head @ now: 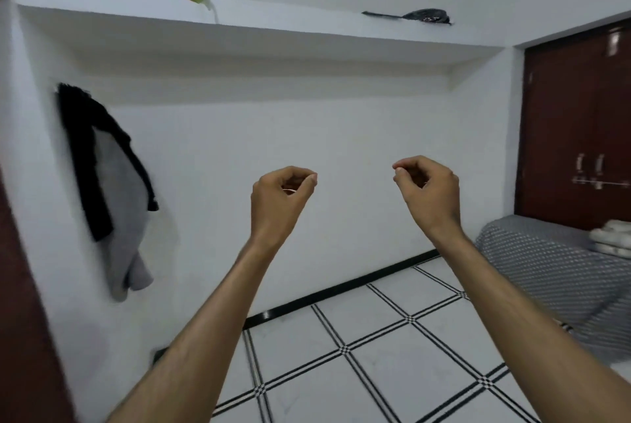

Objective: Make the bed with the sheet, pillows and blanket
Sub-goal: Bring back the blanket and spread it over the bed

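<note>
A dark and grey garment [109, 183] hangs on the white wall at left. Both arms are raised: left hand [281, 199] and right hand [426, 188] each have fingers curled together, holding nothing. The bed [546, 272], under a patterned sheet, lies far right; turning toward it should come first.

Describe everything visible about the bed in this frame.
Only a corner of the bed shows, at the right edge against a dark brown door. A grey sheet with a fine pale dotted pattern covers it and drapes over the side down toward the tiled floor. A folded whitish pile rests on top near the frame's edge. Neither hand touches it.
</note>
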Demonstrator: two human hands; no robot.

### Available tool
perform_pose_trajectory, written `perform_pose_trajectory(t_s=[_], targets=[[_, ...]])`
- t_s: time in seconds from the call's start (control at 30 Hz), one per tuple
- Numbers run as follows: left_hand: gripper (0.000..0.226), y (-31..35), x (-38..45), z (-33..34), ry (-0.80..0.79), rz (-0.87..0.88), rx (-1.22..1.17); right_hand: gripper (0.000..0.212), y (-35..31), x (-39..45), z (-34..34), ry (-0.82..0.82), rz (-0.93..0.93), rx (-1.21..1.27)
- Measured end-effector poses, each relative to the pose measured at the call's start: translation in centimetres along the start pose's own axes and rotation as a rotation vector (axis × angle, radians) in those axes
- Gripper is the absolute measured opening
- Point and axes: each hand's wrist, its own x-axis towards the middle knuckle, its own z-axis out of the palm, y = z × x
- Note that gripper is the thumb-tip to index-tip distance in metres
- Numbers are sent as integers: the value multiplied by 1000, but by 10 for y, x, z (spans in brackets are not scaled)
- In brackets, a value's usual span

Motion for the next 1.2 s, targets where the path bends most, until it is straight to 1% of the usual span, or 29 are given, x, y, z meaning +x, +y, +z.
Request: perform_pose_trajectory(t_s=[0.1, 0.17, 0.23, 0.33, 0.37, 0.47, 0.6, 0.63, 0.7, 0.73, 0.87, 1.03, 1.2], targets=[[7, -58, 50, 49, -76, 17, -54, 12, 54, 39, 26, 48, 5, -93], [7, -97, 98, 87, -146, 28, -83, 12, 94, 71, 37, 115, 9, -158], [7, -131, 141, 132, -176, 24, -143, 12, 133, 101, 38, 175, 23, -237], [7, -168, 183, 204, -223, 14, -231, 12, 184, 135, 24, 232, 43, -352], [7, -174, 190, 228, -256, 28, -258, 12, 200, 142, 16, 255, 46, -383], [7, -199, 215, 326, -345, 54, -355, 11, 264, 172, -11, 337, 67, -482], [6, -222, 238, 452, -414, 94, -444, 12, 349, 214, -51, 401, 95, -552], [6, -226, 247, 491, -436, 99, -462, 12, 374, 231, -64, 425, 97, -566], [7, -232, 264, 548, -476, 111, -477, 12, 412, 261, -84, 463, 99, -580], [7, -236, 279, 592, -493, 115, -488, 13, 441, 288, -99, 489, 95, -600], [8, -241, 322, 684, -510, 142, -524, 13, 498, 351, -128, 520, 86, -630], [7, -261, 363, 827, -525, 139, -599, 12, 598, 420, -167, 532, 104, -690], [6, -301, 385, 984, -581, 156, -670, 13, 724, 483, -207, 586, 140, -778]])
